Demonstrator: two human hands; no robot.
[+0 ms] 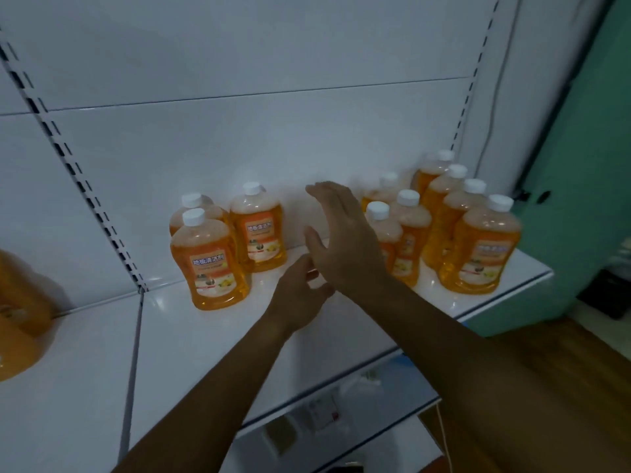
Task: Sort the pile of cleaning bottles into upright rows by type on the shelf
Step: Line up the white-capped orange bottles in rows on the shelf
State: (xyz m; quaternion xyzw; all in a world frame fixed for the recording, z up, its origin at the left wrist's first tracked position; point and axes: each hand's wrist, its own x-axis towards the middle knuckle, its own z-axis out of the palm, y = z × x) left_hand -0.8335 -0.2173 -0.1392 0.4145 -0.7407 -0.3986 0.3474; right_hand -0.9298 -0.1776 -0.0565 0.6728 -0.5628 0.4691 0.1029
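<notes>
Orange cleaning bottles with white caps stand upright on the white shelf (191, 336). Three form a left group (211, 264). Several more stand in rows on the right (478, 247). My right hand (345, 240) is raised over the gap between the groups, fingers straight and spread, holding nothing. My left hand (300, 288) sits just below it, fingers loosely curled, nothing in it. The right hand partly hides the nearest right-group bottle (384, 230).
Another orange bottle (17, 322), blurred, sits at the far left on the neighbouring shelf section. A slotted upright (78, 179) divides the back panel. A lower shelf (341, 435) with small packets shows below. A green wall (580, 165) and wooden floor lie right.
</notes>
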